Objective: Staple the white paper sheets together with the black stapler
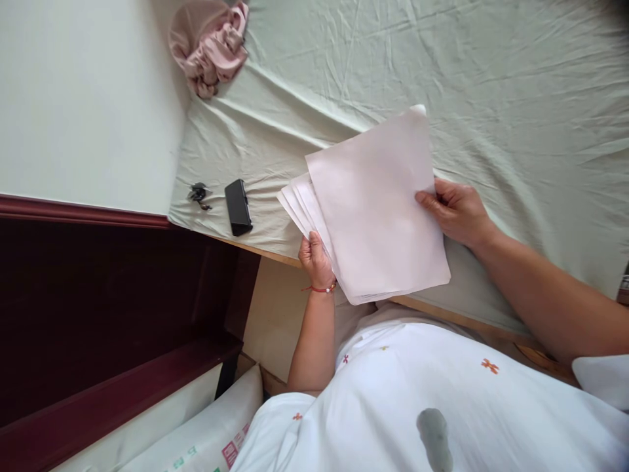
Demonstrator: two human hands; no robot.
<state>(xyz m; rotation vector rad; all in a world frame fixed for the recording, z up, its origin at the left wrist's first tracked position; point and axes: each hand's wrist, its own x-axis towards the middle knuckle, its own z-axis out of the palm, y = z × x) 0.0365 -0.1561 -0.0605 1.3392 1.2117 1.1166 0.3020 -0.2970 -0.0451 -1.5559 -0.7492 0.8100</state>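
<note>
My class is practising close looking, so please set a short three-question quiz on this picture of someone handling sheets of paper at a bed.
1. True or false: both hands hold the sheets of paper.
2. Which lies nearest the black phone on the bed sheet? A) the keys B) the pink cloth C) a cup
3. Fill in: the left hand has a red ____ at its wrist.

Key
1. True: the left hand grips the fanned stack at its lower edge, and the right hand holds the opposite edge.
2. A: the keys lie just beside the phone; the pink cloth is farther off, by the wall.
3. Bracelet.
</note>
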